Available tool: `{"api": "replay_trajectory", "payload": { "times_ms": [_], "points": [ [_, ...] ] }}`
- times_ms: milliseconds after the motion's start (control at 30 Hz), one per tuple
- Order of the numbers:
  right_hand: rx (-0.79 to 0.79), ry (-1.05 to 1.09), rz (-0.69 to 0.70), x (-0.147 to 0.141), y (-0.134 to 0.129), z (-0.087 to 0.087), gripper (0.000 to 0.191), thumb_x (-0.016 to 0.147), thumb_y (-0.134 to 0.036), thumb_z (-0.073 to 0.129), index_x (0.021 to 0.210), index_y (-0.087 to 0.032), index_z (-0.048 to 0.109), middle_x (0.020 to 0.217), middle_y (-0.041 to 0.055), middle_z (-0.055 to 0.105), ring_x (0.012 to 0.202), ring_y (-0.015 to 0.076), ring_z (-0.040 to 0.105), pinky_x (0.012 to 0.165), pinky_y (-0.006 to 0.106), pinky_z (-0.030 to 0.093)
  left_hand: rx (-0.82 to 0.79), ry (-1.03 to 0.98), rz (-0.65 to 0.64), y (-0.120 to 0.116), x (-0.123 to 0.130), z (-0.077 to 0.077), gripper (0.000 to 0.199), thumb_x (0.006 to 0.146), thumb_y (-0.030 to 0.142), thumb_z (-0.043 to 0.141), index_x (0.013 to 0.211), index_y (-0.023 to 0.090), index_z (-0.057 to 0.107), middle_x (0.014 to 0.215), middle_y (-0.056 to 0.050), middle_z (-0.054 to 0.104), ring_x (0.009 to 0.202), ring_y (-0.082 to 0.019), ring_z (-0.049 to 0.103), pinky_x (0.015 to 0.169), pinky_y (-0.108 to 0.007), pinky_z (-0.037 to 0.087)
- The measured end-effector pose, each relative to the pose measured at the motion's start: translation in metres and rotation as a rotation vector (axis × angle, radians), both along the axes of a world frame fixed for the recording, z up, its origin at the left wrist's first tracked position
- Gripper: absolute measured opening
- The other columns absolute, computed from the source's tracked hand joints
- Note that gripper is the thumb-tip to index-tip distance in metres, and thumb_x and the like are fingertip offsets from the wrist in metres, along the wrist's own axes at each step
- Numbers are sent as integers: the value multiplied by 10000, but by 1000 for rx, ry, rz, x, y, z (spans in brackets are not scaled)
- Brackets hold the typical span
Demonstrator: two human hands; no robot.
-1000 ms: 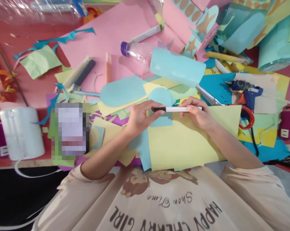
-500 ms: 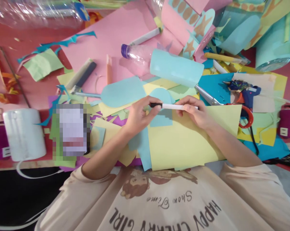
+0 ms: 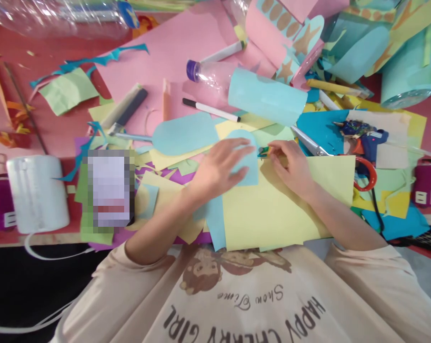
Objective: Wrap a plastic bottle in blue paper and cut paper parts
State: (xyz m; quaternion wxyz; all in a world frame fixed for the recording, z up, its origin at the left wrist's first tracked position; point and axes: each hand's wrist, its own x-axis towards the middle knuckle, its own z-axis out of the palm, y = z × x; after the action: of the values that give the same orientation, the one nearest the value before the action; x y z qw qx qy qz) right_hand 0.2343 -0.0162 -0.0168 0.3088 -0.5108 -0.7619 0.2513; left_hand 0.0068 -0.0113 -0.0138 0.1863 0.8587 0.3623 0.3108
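My left hand (image 3: 224, 164) is over the light blue paper cutout (image 3: 249, 176) with a rounded top, its fingers stretched and apart, holding nothing. Opposite it, my right hand (image 3: 290, 164) has thumb and fingertips drawn together at the top edge of the pale yellow sheet (image 3: 283, 209). A small green and yellow bit (image 3: 263, 152) shows by those fingertips; what they pinch, if anything, I cannot make out. Beyond the hands lies the white marker (image 3: 211, 110) with a black cap, beside a plastic bottle (image 3: 213, 78) wrapped in light blue paper.
Scissors (image 3: 367, 174) with red handles and a blue glue gun (image 3: 372, 138) lie at the right. A phone (image 3: 111, 190), blurred out, and a white device with a cord (image 3: 38, 195) are at the left. Pink paper (image 3: 147, 66) and scraps spread behind.
The white marker has left both hands and now lies on the papers beyond them. My left hand has opened over the blue cutout. My right fingertips are drawn together near the yellow sheet's edge.
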Motion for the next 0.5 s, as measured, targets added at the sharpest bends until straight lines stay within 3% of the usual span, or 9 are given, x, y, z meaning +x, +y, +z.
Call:
{"api": "replay_trajectory", "payload": {
  "times_ms": [67, 167, 400, 500],
  "points": [
    [44, -77, -2, 0, 0, 0, 173, 872, -160, 480, 993, -235, 577, 854, 51, 657, 839, 225, 603, 791, 386, 493, -57, 203, -107, -8, 8, -3, 626, 926, 471, 497, 1471, 217, 323, 1472, -166, 452, 1371, -318, 426, 1145, -525, 307],
    [75, -127, -17, 1, 0, 1, 163, 886, -166, 466, 972, -240, 583, 858, 48, 663, 839, 221, 603, 763, 368, 489, -95, 364, -124, -10, 11, -9, 723, 918, 490, 493, 1505, 141, 257, 1551, -220, 313, 1444, -365, 299, 1172, -571, 221],
    [72, -108, 25, 1, 1, 8, 120, 901, -195, 486, 849, -223, 591, 746, 26, 641, 734, 193, 581, 752, 355, 463, -128, 419, -53, -1, 1, -8, 684, 929, 452, 485, 1503, 153, 265, 1558, -202, 304, 1467, -338, 258, 1186, -552, 201],
    [27, -193, 57, 1, -2, 14, 133, 899, -244, 518, 795, -214, 595, 777, 44, 628, 811, 217, 587, 820, 387, 450, -143, 411, -28, 0, 1, -8, 648, 939, 451, 460, 1491, 155, 294, 1557, -198, 307, 1464, -339, 264, 1186, -558, 195]
  ]
}}
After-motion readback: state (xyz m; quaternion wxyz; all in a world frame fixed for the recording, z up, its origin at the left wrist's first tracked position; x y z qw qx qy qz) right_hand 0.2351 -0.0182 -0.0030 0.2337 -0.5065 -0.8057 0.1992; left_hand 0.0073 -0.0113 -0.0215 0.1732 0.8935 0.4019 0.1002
